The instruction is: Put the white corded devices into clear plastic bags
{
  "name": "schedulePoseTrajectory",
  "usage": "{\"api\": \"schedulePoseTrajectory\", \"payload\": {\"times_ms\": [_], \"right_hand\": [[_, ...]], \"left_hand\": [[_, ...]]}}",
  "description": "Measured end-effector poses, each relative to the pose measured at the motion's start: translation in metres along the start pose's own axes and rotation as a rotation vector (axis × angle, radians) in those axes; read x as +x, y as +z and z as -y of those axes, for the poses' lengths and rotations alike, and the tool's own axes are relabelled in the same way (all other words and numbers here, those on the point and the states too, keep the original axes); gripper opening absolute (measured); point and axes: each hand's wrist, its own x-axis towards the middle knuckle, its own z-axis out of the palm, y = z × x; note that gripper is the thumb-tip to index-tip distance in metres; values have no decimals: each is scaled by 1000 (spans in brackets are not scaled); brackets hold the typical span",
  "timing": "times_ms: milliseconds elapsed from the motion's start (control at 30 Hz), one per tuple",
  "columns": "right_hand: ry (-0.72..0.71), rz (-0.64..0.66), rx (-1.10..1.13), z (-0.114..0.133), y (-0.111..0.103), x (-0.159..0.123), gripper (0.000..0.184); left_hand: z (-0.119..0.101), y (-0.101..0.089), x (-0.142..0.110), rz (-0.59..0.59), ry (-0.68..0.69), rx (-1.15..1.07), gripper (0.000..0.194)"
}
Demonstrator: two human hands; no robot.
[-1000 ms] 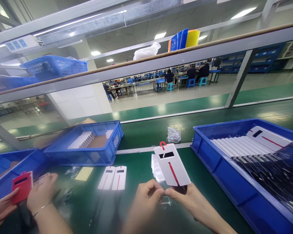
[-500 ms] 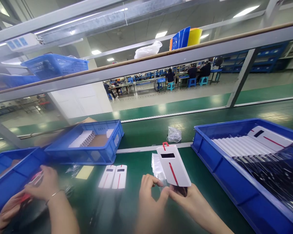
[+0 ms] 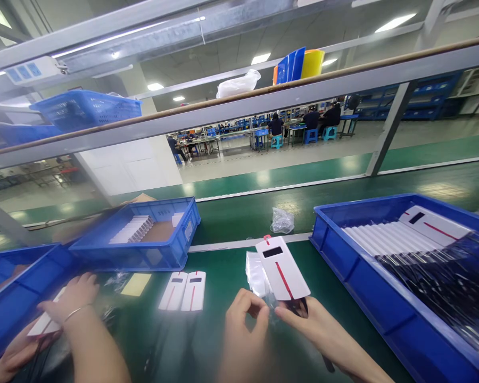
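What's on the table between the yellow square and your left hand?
In the head view, two white gadgets lie side by side between the yellow square and the left hand, then green tabletop.

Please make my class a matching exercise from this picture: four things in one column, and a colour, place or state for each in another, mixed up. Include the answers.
Things:
1. The camera wearer's right hand
2. Sheet of paper
3. Pair of white cases
4. Bin at the far right

Descriptions:
A. Lying side by side on the green table
B. Blue
C. Holding up a striped case
D. Pale yellow

Right pairs: 1-C, 2-D, 3-A, 4-B
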Motion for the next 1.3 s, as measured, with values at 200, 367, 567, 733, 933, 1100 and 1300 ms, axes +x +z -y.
{"api": "schedulePoseTrajectory", "payload": {"times_ms": [200,367,567,733,933,1100,1300], "right_hand": [[39,-110,-85,-9,-2,4,26],[72,-67,-54,-1,2,0,22],[100,-29,44,1,3,4,36],[98,-78,71,-8,2,11,42],[72,-81,47,-16,4,12,30],[31,-99,63,-9,12,7,29],[56,-96,0,-11,10,10,28]], "left_hand": [[2,3,-5,-29,41,78,21],[5,16,-10,69,138,212,11],[19,17,-15,99,258,261,24],[26,15,-17,80,283,279,27],[23,11,-13,-21,363,309,42],[22,18,-15,-6,405,316,44],[31,30,-30,-64,492,261,41]]}}
